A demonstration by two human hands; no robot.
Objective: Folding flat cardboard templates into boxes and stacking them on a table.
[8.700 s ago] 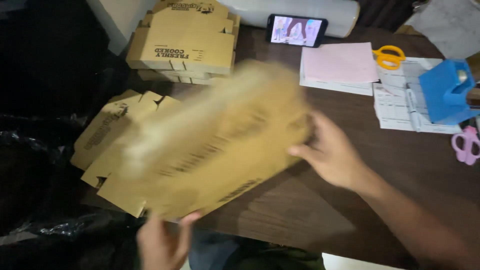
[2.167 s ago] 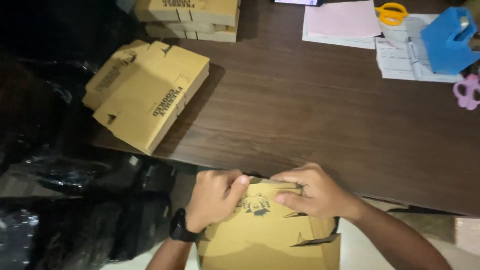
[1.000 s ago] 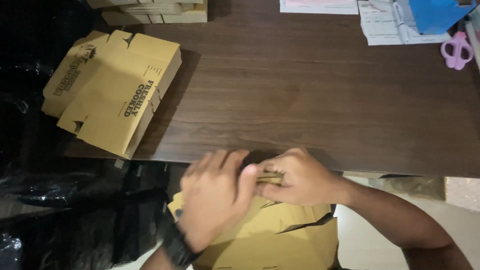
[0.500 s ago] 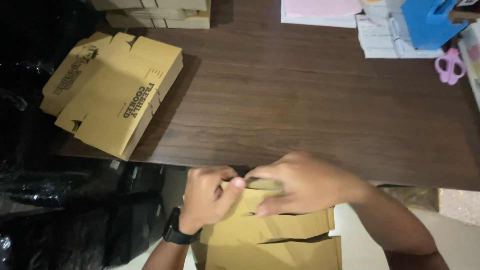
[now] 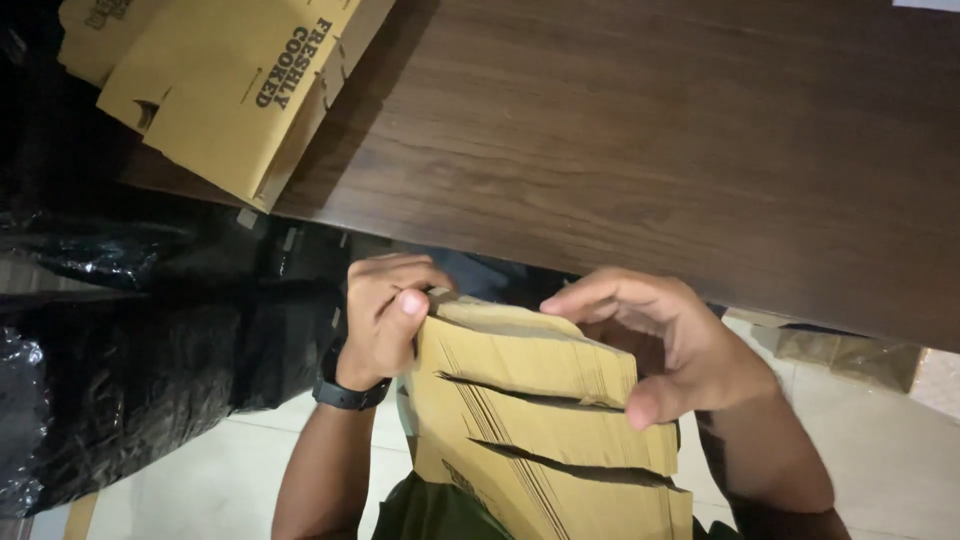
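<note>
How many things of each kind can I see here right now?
Hands: 2, left hand and right hand, both gripping the folded cardboard piece
Folded cardboard piece in the grip: 1
Flat cardboard stack on the table: 1
Wooden table: 1
Black wristwatch: 1
Total: 6

A single head-worn camera looks steeply down from close above, facing the near edge of the dark wooden tabletop point(image 5: 640, 150), which fills the upper frame. Below that edge the view drops to the hands, near the lens, and the pale floor point(image 5: 200, 480) beneath. No second view.
</note>
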